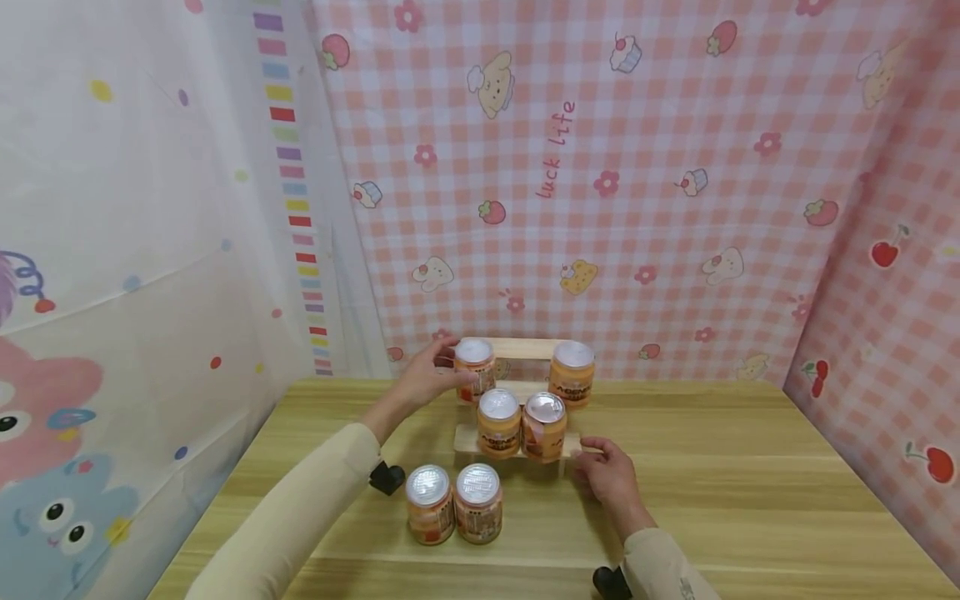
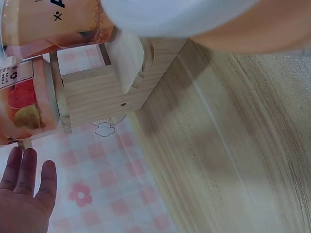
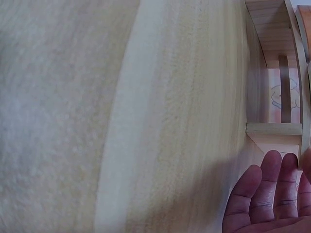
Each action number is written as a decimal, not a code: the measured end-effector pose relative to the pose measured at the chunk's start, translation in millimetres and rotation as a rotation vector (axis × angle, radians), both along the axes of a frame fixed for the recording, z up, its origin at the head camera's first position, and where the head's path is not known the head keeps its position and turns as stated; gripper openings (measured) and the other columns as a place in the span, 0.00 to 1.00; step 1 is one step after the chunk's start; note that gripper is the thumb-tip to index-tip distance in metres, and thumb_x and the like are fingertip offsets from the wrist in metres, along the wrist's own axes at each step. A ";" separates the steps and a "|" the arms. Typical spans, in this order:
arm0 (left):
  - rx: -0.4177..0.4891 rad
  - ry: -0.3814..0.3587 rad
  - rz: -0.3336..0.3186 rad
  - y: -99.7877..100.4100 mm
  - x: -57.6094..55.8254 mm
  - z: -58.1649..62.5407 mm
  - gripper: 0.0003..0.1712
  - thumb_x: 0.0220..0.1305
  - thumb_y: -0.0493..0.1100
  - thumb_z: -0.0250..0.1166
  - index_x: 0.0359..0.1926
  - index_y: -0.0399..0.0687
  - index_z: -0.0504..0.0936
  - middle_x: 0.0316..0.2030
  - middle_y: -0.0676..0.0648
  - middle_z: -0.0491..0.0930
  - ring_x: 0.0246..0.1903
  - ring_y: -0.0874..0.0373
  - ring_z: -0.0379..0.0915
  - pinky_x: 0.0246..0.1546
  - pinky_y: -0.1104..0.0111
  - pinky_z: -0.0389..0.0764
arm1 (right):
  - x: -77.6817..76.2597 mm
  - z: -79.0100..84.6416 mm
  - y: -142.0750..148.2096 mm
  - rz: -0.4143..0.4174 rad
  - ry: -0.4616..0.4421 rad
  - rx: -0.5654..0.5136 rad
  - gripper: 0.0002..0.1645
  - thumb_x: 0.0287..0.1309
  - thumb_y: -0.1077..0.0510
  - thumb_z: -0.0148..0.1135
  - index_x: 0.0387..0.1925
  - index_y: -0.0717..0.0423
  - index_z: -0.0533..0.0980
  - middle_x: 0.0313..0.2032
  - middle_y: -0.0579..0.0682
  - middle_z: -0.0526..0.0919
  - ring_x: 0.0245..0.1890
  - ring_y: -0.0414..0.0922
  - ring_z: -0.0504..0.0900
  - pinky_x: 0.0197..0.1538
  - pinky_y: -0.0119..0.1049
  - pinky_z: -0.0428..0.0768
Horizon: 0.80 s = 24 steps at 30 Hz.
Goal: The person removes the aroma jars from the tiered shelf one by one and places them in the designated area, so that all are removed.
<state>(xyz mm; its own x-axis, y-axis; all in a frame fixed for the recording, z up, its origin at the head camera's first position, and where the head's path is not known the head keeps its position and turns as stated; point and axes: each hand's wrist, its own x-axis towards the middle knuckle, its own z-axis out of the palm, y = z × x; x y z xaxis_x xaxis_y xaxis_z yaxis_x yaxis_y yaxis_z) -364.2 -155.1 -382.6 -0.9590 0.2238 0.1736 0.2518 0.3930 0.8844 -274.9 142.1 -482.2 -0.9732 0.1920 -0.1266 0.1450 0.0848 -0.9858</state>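
Note:
A stepped wooden rack [image 1: 522, 348] bears cans with silver lids and orange fruit labels. My left hand [image 1: 432, 377] holds the can [image 1: 480, 392] at the upper left, thumb across its front and fingers round its far side. In the left wrist view, fingers [image 2: 30, 182] reach up beside that can's lower end. My right hand [image 1: 609, 477] grips the right end of the lower shelf, and its other fingers [image 3: 270, 191] hang beside the board in the right wrist view. Another can [image 1: 572, 375] stands at the upper right. Two cans [image 1: 499, 429] [image 1: 543, 429] share the lower shelf.
Two more cans [image 1: 431, 508] [image 1: 478, 507] stand side by side on the wood-grain table [image 1: 712, 500] in front of the rack. A pink checked cloth [image 1: 660, 225] hangs close behind it. White patterned cloth [image 1: 150, 208] hangs at the left.

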 end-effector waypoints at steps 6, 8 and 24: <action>-0.007 0.004 0.003 4.1 -1.2 -1.7 0.45 0.55 0.49 0.76 0.70 0.43 0.67 0.54 0.40 0.75 0.55 0.46 0.72 0.51 0.57 0.77 | -0.8 -2.6 1.6 -0.006 0.011 -0.025 0.18 0.63 0.63 0.63 0.52 0.67 0.73 0.30 0.50 0.84 0.28 0.44 0.84 0.26 0.37 0.79; -0.003 0.002 0.006 5.3 -1.6 -2.2 0.44 0.56 0.47 0.76 0.70 0.43 0.67 0.53 0.41 0.76 0.53 0.47 0.72 0.50 0.58 0.77 | -1.1 -3.5 1.5 -0.007 0.019 -0.032 0.17 0.62 0.63 0.63 0.50 0.67 0.74 0.30 0.51 0.84 0.28 0.44 0.83 0.26 0.36 0.79; 0.001 0.002 0.013 9.1 0.1 -3.4 0.33 0.58 0.45 0.74 0.63 0.40 0.74 0.50 0.42 0.79 0.51 0.48 0.75 0.47 0.59 0.79 | -1.9 -1.0 0.1 -0.025 -0.011 -0.001 0.19 0.65 0.63 0.62 0.54 0.68 0.73 0.34 0.53 0.86 0.29 0.46 0.84 0.27 0.37 0.78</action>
<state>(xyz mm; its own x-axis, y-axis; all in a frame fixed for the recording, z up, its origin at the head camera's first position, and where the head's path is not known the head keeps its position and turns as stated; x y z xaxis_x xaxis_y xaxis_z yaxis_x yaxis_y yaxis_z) -364.1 -146.0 -386.1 -0.9615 0.2114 0.1758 0.2486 0.3953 0.8843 -276.8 142.2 -483.3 -0.9668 0.2158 -0.1370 0.1574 0.0801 -0.9843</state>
